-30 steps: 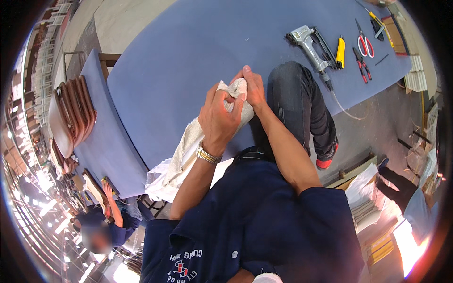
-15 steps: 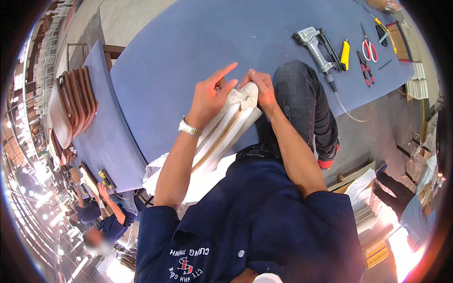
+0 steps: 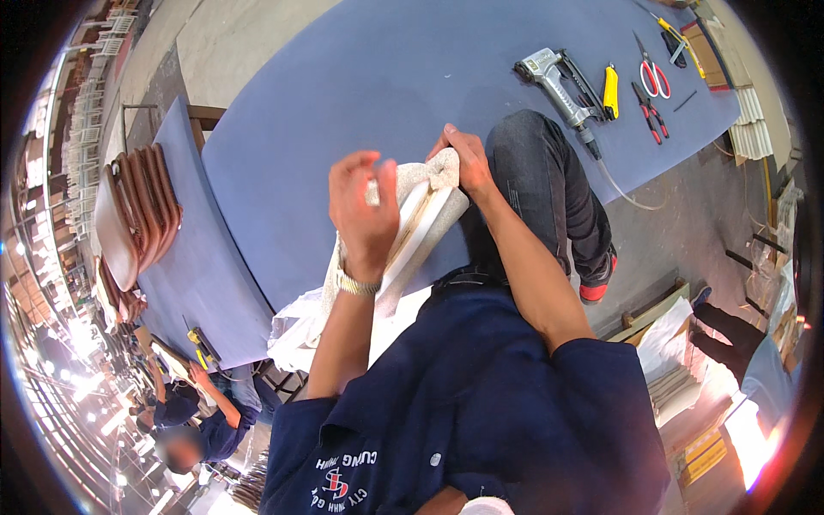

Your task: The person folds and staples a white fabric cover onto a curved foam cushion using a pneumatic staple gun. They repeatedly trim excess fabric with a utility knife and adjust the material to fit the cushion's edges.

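Head view shows a long fabric-wrapped piece (image 3: pixel 442 215) lying slantwise in front of the dark blue shirt (image 3: pixel 481 369), with its folded end over the blue table (image 3: pixel 360 77). The right hand (image 3: pixel 470 163) holds this end at its right edge, the fingers bent and pressing on the fold. The left hand (image 3: pixel 365 210) is raised at the left edge; its thumb stands apart from the blurred fingers, and whether they touch the piece, one cannot tell. Ahead of both hands, a broad stretch of blue surface reaches toward the far edge; on the right, the bent knee (image 3: pixel 528 163) stands close and limits the room
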Tool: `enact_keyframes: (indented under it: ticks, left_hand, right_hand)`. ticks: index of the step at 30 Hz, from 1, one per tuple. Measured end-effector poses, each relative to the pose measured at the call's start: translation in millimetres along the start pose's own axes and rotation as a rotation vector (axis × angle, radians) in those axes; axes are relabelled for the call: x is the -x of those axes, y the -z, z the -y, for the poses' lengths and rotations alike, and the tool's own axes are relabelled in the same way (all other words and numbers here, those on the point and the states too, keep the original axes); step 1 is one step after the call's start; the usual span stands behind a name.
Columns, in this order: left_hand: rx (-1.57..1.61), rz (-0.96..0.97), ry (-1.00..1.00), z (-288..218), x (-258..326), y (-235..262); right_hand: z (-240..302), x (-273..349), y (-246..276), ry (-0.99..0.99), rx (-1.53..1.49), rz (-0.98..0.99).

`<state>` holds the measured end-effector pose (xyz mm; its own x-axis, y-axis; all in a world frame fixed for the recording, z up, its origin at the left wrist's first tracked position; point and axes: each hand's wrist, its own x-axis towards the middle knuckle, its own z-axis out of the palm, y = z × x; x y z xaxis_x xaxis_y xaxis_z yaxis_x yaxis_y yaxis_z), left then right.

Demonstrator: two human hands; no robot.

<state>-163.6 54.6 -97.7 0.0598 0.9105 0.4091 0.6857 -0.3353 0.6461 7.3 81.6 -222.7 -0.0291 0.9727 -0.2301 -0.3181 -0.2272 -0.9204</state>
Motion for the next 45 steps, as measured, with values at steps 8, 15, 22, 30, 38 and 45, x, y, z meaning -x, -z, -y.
enact_keyframes:
  ticks: [8,15,22,30,38,45]
  left_hand:
    - [-0.101,0.194,0.013,-10.5,19.4,-17.5]
    - [0.023,0.142,0.138,-15.6,14.2,-21.0]
    - [0.106,0.098,0.195,-19.4,-15.7,-36.3]
    - [0.180,0.139,0.128,-9.9,-11.5,-57.3]
    - [0.223,0.159,0.138,-31.0,10.2,-78.0]
    - [0.283,0.156,0.243,-11.8,-8.6,-61.2]
  right_hand:
    - [0.6,-8.4,-20.5,-0.047,-0.029,-0.002]
    - [8.7,-16.2,-30.0,-0.015,0.006,-0.021]
    - [23.8,-50.9,-21.3,-0.025,0.008,-0.034]
    - [7.9,-100.2,3.0,-0.200,-0.120,-0.075]
    - [-13.4,-74.1,15.6,-0.193,-0.346,-0.159]
    - [0.1,-51.9,-17.8,-0.060,-0.191,-0.158]
